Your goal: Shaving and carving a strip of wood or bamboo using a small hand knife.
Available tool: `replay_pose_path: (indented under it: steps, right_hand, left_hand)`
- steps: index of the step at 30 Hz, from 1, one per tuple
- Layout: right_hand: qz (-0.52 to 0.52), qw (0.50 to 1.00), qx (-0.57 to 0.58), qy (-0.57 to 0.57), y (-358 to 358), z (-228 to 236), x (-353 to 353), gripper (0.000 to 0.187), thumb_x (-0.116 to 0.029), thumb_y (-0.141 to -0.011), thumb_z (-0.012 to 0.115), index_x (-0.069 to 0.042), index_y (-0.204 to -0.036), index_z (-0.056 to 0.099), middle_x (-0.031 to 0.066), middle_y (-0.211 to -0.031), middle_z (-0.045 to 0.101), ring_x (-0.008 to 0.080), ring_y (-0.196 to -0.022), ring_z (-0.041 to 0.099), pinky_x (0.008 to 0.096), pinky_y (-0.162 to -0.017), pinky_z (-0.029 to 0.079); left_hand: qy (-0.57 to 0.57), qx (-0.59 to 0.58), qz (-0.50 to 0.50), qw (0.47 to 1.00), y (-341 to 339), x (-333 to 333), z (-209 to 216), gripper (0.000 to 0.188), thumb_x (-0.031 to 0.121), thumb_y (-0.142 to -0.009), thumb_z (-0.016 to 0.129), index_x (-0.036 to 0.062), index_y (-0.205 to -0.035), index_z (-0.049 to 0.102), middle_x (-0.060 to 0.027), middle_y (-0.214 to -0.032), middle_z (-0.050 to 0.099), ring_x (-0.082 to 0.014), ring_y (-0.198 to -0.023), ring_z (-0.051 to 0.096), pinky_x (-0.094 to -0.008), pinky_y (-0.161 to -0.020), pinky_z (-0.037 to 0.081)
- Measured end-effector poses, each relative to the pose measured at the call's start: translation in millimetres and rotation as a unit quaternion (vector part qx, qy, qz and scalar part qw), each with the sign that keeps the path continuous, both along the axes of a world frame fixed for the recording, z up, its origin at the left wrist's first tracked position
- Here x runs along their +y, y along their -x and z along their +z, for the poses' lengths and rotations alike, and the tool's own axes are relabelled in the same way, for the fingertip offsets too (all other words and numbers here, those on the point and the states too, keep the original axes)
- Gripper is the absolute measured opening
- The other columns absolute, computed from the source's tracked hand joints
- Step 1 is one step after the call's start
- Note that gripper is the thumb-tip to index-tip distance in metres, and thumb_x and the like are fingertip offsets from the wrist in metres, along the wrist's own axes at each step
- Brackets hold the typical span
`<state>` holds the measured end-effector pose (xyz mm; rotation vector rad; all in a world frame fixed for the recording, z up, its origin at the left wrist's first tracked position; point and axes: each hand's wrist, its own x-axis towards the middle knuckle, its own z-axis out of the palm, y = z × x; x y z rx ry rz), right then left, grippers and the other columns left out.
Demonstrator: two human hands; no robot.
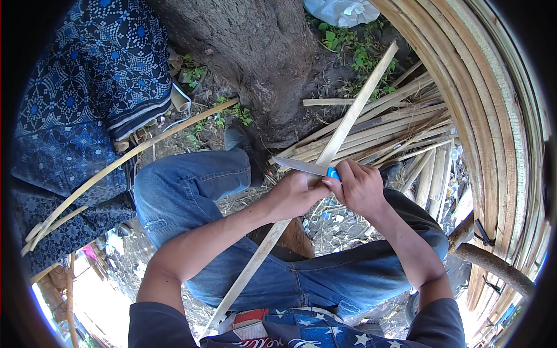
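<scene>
Where the blade [299, 166] crosses the wooden strip [355, 113], the two axes stand nearly square to each other; this crossing is the governing relation. The strip lies at the left hand [297, 196] and passes just left of the right hand [361, 187]. Its long axis runs diagonally, from the far end at upper right, over the pile of strips [371, 130], down between the thighs to the near end at the person's waist. The left hand is the nearer one: its fingers are wrapped about the strip, immediately on the person's side of the blade. The right hand is clenched around the blue handle [333, 173] of the knife, with the tip directed left and slightly away from the body. The two hands sit close together above the lap. Whether the cutting edge touches the wood cannot be determined from this view. The tree trunk [264, 64] stands beyond the hands.
</scene>
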<state>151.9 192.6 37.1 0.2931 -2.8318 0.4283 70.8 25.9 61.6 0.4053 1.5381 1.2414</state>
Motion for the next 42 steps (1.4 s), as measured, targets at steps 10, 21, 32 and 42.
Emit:
replay_pose_path:
  steps: [10, 21, 32, 42]
  right_hand:
    - [-0.008, 1.0, 0.007, -0.019, -0.2, -0.1, -2.4, 0.042, -0.045, -0.087, 0.057, -0.009, -0.069, 0.045, 0.0034, -0.059, 0.046, 0.0183, -0.045, 0.053, 0.0291, -0.042, 0.043]
    - [0.015, 0.998, 0.049, -0.044, 8.2, -5.7, 22.9, 0.045, -0.048, -0.085, 0.057, -0.01, -0.066, 0.041, 0.002, -0.058, 0.043, 0.017, -0.046, 0.053, 0.0289, -0.042, 0.043]
    - [0.002, 0.992, 0.093, -0.087, 18.9, -15.8, 49.2, 0.044, -0.048, -0.083, 0.059, -0.009, -0.069, 0.044, 0.0026, -0.059, 0.045, 0.0188, -0.049, 0.053, 0.0309, -0.045, 0.044]
    - [-0.378, 0.911, -0.089, -0.141, 34.7, -32.6, 113.5, 0.044, -0.046, -0.094, 0.046, -0.007, -0.074, 0.051, 0.0082, -0.05, 0.048, 0.0218, -0.044, 0.055, 0.0357, -0.045, 0.047]
  left_hand:
    - [-0.034, -0.049, -0.016, 0.998, -2.7, -0.6, -2.4, 0.006, 0.012, -0.091, 0.049, 0.0062, -0.09, 0.051, 0.0061, -0.058, 0.038, -0.0023, -0.044, 0.035, -0.0226, -0.038, 0.025]
    - [-0.042, -0.048, 0.008, 0.998, -0.6, -0.4, -0.8, 0.021, 0.017, -0.097, 0.044, 0.0013, -0.108, 0.054, 0.0047, -0.056, 0.043, -0.0042, -0.046, 0.039, -0.0256, -0.042, 0.029]
    - [-0.02, -0.144, 0.023, 0.989, -1.0, -1.4, 2.0, 0.02, 0.017, -0.097, 0.043, 0.003, -0.11, 0.048, 0.0073, -0.058, 0.029, -0.0025, -0.045, 0.023, -0.0226, -0.04, 0.019]
    - [0.0, -0.178, 0.005, 0.984, -13.7, -5.3, 3.0, 0.019, 0.018, -0.098, 0.041, 0.0039, -0.108, 0.048, 0.0073, -0.06, 0.03, -0.0023, -0.044, 0.027, -0.0218, -0.038, 0.024]
